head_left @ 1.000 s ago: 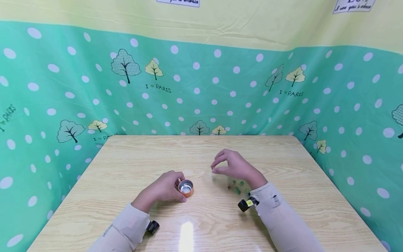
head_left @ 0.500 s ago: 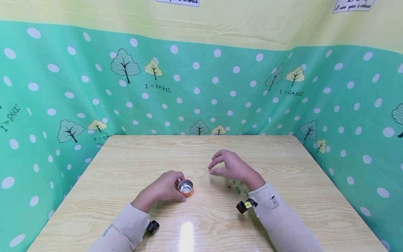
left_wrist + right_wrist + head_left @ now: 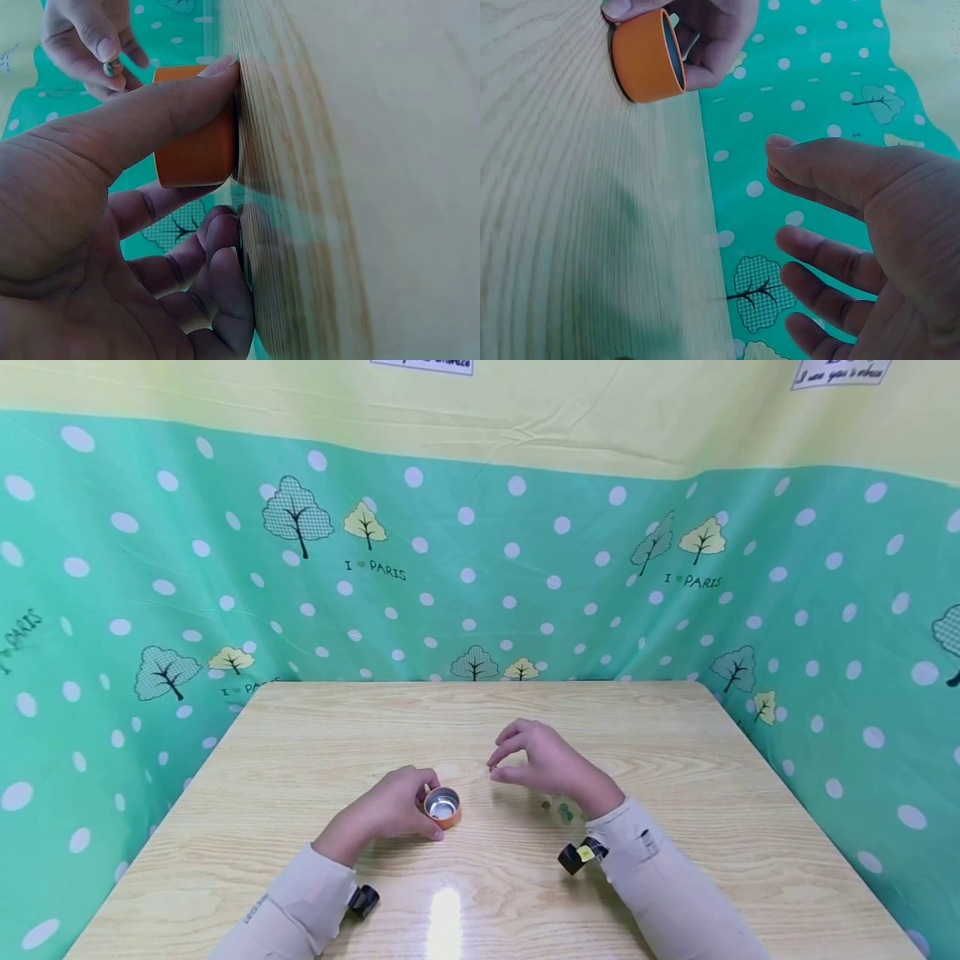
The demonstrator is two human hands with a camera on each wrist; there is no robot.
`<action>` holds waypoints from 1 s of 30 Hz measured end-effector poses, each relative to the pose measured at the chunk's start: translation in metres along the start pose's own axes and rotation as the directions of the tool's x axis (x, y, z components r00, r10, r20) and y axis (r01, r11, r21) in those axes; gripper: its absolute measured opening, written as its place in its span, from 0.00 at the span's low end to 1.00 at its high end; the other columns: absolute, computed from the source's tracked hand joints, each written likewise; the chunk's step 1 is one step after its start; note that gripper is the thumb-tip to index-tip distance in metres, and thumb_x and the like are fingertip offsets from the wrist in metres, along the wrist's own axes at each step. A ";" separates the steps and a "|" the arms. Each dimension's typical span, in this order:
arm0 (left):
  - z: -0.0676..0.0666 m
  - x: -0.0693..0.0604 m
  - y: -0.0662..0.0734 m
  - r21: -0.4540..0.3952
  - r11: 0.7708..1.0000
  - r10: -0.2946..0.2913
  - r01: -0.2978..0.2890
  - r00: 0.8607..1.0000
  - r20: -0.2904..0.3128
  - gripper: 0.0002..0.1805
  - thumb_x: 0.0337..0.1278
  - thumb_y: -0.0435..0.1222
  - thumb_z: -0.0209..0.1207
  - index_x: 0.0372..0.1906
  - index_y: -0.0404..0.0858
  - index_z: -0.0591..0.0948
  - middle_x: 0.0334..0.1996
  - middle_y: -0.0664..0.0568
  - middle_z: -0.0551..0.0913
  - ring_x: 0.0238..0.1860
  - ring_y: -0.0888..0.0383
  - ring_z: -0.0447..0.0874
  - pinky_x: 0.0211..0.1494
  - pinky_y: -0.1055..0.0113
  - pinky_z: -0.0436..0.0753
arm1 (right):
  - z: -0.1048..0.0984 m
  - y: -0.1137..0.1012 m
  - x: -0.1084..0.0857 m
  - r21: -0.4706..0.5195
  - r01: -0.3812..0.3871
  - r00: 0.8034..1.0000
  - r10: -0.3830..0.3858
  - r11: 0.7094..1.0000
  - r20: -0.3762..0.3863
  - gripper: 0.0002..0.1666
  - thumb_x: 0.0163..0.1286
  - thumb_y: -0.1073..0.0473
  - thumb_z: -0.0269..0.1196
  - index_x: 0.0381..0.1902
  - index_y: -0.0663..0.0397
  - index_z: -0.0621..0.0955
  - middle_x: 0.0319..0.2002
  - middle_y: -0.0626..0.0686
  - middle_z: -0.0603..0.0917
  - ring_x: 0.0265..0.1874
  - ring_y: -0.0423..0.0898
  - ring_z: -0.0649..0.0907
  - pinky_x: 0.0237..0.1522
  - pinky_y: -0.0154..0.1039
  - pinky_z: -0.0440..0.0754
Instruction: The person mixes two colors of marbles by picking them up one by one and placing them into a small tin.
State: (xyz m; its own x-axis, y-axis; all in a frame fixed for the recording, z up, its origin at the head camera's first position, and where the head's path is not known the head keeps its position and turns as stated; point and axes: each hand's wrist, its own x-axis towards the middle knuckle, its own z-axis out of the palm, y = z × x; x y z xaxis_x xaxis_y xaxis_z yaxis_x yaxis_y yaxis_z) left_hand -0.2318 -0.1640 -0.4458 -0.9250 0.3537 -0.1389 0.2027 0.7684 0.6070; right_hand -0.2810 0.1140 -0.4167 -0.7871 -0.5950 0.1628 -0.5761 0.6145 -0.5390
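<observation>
An orange tin with a silvery inside [image 3: 442, 808] stands upright on the table, and my left hand [image 3: 401, 803] grips it from the left, thumb at the near side. In the left wrist view the thumb lies along the orange wall [image 3: 196, 154]. Above the table, to the right of the tin, my right hand [image 3: 547, 762] pinches a small marble [image 3: 112, 69] between thumb and forefinger, its other fingers loosely bent. The marble is almost hidden in the right wrist view. Green marbles [image 3: 565, 812] and a brownish one [image 3: 546, 806] lie near the right wrist.
The wooden table [image 3: 360, 718] reaches back to a green dotted curtain [image 3: 420, 610] that surrounds it at the back and sides. Small black cameras are strapped at both wrists [image 3: 364, 902]. A bright light reflection lies at the table's near middle.
My right hand has moved a little to the left toward the tin, with the marble between its fingertips. My left hand and the tin have stayed in place.
</observation>
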 end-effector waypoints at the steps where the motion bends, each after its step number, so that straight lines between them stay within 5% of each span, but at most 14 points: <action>1: 0.000 0.000 0.000 -0.001 1.000 0.003 -0.003 1.000 -0.002 0.28 0.33 0.42 0.86 0.41 0.44 0.81 0.37 0.52 0.80 0.38 0.54 0.75 0.42 0.58 0.76 | 0.000 -0.001 0.000 0.003 0.000 1.000 0.000 1.000 0.001 0.07 0.64 0.50 0.76 0.40 0.38 0.92 0.56 0.51 0.82 0.56 0.49 0.79 0.63 0.53 0.76; 30: 0.001 0.001 -0.001 -0.009 1.000 0.012 -0.012 1.000 0.007 0.28 0.33 0.42 0.86 0.41 0.44 0.81 0.36 0.51 0.80 0.37 0.54 0.76 0.41 0.59 0.76 | 0.020 -0.013 0.003 0.008 0.061 0.998 -0.061 0.998 0.022 0.07 0.64 0.48 0.75 0.40 0.36 0.92 0.57 0.55 0.83 0.56 0.49 0.78 0.61 0.52 0.75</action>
State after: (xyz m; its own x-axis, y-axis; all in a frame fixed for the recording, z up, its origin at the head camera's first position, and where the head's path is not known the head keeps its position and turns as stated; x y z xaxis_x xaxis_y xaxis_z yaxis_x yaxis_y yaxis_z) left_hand -0.2331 -0.1640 -0.4471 -0.9202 0.3665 -0.1373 0.2106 0.7594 0.6157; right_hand -0.2714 0.0932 -0.4259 -0.7452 -0.6429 0.1770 -0.6212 0.5729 -0.5346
